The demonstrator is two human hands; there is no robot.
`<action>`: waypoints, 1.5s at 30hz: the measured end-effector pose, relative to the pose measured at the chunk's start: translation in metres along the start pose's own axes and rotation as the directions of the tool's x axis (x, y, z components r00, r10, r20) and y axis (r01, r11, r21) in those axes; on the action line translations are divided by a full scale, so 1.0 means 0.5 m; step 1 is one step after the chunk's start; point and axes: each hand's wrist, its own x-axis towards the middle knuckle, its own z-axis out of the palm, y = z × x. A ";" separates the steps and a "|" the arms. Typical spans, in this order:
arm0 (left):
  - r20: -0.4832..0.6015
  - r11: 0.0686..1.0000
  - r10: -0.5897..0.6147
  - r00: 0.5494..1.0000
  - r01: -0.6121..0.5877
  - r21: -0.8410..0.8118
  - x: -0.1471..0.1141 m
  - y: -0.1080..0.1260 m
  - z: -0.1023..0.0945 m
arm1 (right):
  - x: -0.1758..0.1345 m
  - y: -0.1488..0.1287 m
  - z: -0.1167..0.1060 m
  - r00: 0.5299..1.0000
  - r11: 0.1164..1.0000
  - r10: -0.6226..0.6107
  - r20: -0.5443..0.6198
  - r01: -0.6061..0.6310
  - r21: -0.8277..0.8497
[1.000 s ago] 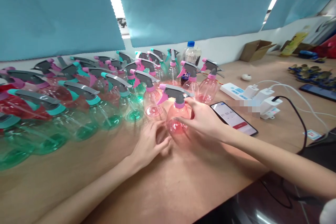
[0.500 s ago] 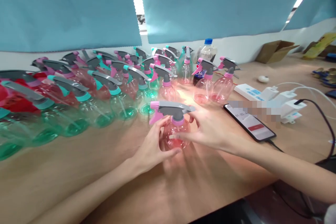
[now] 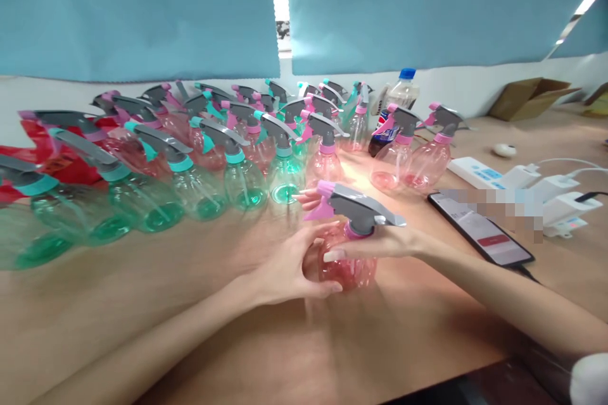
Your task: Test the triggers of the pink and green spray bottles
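A clear pink spray bottle (image 3: 354, 273), with a grey and pink trigger head, stands between my hands on the near part of the table, leaning slightly. My left hand (image 3: 280, 266) curves round its left side, thumb low in front. From the right, my right hand (image 3: 384, 243) wraps the bottle just below the collar, its thumb laid across the front. Some fingertips show behind the trigger; the other fingers are hidden by the bottle. Beyond my hands stands another pink spray bottle (image 3: 327, 164), beside a green spray bottle (image 3: 286, 180).
Several green and pink spray bottles fill the left and back of the table (image 3: 213, 329). A phone (image 3: 479, 231) lies at right near a power strip (image 3: 475, 171) with white chargers. Behind are a blue-capped drink bottle (image 3: 403, 95) and a cardboard box (image 3: 527, 98).
The pink spray bottle has tipped from upright to a slight lean, and its spray head has turned. My right hand has closed further round it. The whole view has shifted, moving things rightward.
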 end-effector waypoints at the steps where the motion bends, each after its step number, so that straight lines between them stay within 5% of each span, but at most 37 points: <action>1: 0.023 1.000 0.003 1.000 -0.004 0.008 0.001 -0.001 -0.005 | 0.000 0.002 0.004 1.000 1.000 -0.002 -0.013 0.001 -0.022; 11: 0.094 0.975 -0.014 0.995 -0.008 0.222 -0.009 -0.017 -0.027 | -0.008 -0.007 0.004 0.978 0.990 0.075 -0.196 -0.097 -0.106; 20: -0.024 0.755 -0.053 0.998 0.056 0.653 -0.051 -0.049 -0.001 | 0.003 -0.010 -0.020 0.947 0.985 0.083 -0.312 -0.125 -0.117; 29: -0.016 0.726 -0.069 0.997 0.061 0.685 -0.047 -0.045 0.000 | 0.006 0.016 -0.031 0.937 0.978 0.129 -0.324 -0.174 -0.115; 45: -0.016 0.723 -0.049 0.999 0.047 0.689 -0.044 -0.047 -0.001 | 0.014 -0.023 -0.023 0.885 0.942 0.124 -0.448 -0.247 -0.227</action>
